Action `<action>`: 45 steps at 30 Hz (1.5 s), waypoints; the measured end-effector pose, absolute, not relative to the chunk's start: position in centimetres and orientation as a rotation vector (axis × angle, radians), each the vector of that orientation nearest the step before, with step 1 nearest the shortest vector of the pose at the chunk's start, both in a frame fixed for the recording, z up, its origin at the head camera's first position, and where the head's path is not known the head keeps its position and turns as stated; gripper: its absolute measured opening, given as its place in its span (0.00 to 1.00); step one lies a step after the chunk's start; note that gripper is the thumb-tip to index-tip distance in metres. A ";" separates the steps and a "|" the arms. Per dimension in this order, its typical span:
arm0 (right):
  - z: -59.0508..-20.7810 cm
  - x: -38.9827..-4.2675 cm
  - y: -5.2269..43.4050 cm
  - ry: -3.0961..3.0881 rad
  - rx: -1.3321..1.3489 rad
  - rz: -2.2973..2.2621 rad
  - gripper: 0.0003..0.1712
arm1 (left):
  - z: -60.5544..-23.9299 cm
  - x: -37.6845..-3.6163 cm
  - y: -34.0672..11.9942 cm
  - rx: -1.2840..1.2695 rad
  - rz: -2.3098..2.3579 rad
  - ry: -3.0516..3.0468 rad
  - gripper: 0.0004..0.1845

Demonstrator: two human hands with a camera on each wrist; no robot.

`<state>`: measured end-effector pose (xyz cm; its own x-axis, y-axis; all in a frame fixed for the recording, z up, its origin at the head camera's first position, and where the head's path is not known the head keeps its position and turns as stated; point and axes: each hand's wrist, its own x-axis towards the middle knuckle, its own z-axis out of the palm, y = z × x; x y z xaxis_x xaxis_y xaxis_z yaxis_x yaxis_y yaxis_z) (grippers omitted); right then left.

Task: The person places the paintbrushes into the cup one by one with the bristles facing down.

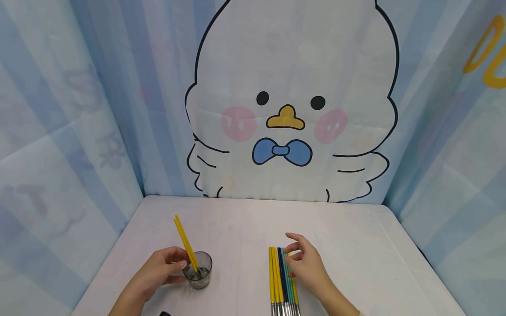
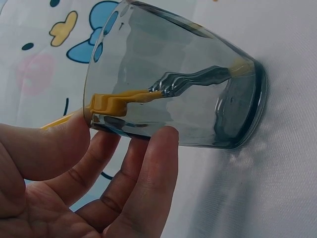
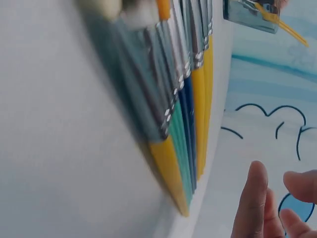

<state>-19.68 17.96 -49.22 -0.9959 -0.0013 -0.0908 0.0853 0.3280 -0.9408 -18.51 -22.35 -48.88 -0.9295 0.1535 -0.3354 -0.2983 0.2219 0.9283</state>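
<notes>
On the white counter in front of us, our left hand grips a small clear glass cup, the thumb and fingers curled round its lower side, as the left wrist view plainly shows. Two yellow brushes stand in the cup, their handles leaning up and away toward the left, and through the glass we see a silver ferrule reaching down to the cup's base. The cup sits upright on the counter in the head view, near the front left.

Well apart to the right, a row of brushes lies flat on the counter, handles pointing away from us, side by side and touching: yellow ones on the left, then a dark blue one, teal ones and another yellow at the right edge. Our right hand hovers over the right side of that row with its fingers loosely bent and holding nothing; whether the fingertips touch the handles we cannot tell. The right wrist view shows the silver ferrules lined up evenly.

Behind the counter hangs a blue striped curtain printed with a big white cartoon duck wearing a blue bow.
</notes>
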 end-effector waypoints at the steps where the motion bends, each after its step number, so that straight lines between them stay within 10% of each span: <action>1: -49.2 -19.7 18.2 2.511 0.095 -1.761 0.39 | -48.9 -18.5 -22.4 -0.125 1.758 2.142 0.16; 45: -50.8 -19.5 20.1 2.617 0.194 -1.180 0.39 | -48.7 -18.5 -21.6 -0.256 1.741 2.180 0.13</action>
<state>-19.48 20.14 -50.80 -0.9564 0.0134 -0.2917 0.2275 0.6605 -0.7155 -18.48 -21.61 -48.74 -0.9265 0.0690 -0.3700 -0.3456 0.2336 0.9088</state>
